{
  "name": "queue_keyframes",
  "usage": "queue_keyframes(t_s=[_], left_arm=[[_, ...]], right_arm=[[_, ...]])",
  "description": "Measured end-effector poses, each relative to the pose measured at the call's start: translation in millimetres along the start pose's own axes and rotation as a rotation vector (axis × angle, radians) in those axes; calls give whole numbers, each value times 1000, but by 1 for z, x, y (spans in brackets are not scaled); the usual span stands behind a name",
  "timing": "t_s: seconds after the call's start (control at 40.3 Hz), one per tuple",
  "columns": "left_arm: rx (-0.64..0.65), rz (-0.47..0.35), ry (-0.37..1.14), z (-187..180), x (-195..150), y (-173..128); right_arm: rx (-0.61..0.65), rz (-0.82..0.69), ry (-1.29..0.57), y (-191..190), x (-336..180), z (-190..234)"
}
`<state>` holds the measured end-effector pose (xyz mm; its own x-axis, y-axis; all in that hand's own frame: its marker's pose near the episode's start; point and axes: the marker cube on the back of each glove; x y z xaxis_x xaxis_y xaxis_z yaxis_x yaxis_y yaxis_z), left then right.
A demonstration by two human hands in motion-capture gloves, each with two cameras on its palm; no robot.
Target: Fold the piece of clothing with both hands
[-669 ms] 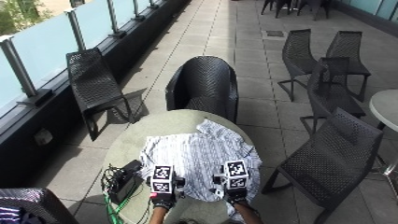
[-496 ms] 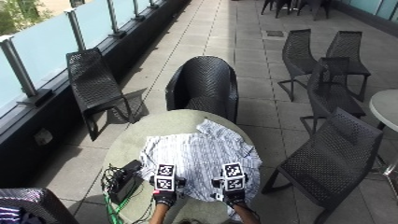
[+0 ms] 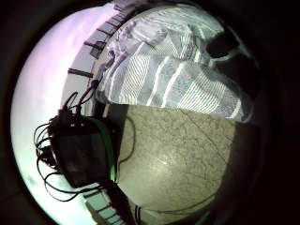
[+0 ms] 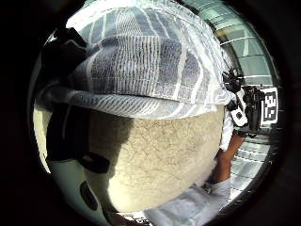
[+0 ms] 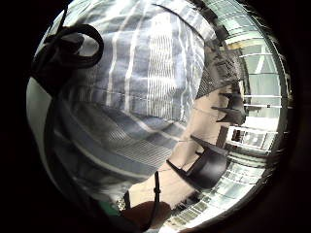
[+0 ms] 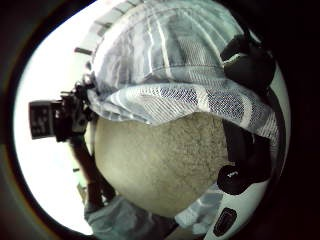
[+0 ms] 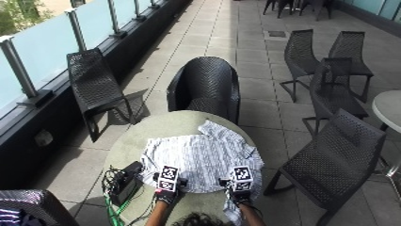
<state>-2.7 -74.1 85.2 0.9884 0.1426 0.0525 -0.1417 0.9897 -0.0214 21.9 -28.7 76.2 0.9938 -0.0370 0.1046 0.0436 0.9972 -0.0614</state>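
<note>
A blue and white striped shirt (image 7: 200, 157) lies spread on the round stone table (image 7: 166, 125). My left hand (image 7: 166, 189) and right hand (image 7: 240, 192) are at its near hem, about a shoulder's width apart. Each hand pinches the cloth. In the left thumb side palm view, black fingers (image 4: 61, 49) curl over the shirt (image 4: 146, 61), whose edge hangs a little above the table (image 4: 155, 155). The right thumb side palm view likewise shows fingers (image 6: 250, 67) on the raised hem (image 6: 170, 97). The other hand (image 6: 70, 117) holds the same edge.
A black device with cables and a green strap (image 7: 125, 181) sits on the table's left, close to my left hand. A black wicker chair (image 7: 206, 87) stands behind the table, another (image 7: 332, 165) to its right. The table's near strip (image 3: 187, 154) is bare.
Both hands stay at the shirt's near hem; the right hand has edged slightly to the right. The shirt lies much as before.
</note>
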Motion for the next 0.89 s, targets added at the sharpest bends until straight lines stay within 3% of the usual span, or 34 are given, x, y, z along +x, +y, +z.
queue_keyframes(t_s=[0.099, 0.223, 0.322, 0.496, 0.595, 0.645, 0.744, 0.893], left_arm=[[91, -23, -90, -5, 1, 3], [186, -24, -114, -17, 5, 15], [213, 2, -91, -29, 12, 29], [58, 160, 109, -71, 33, 83], [40, 216, 165, -104, 34, 93], [82, 193, 157, -122, 28, 87], [209, 72, 140, -144, 8, 53], [260, -158, 5, -124, -25, -31]], right_arm=[[142, -23, 24, -32, 21, 32], [155, -44, 16, -19, 26, 19], [101, -80, -6, -1, 27, 0], [-172, -208, -35, 43, 27, -58], [-210, -249, -81, 33, 26, -95], [-167, -230, -93, 13, 25, -112], [-48, -142, -60, -42, 21, -128], [61, -3, 91, -105, -7, -146]])
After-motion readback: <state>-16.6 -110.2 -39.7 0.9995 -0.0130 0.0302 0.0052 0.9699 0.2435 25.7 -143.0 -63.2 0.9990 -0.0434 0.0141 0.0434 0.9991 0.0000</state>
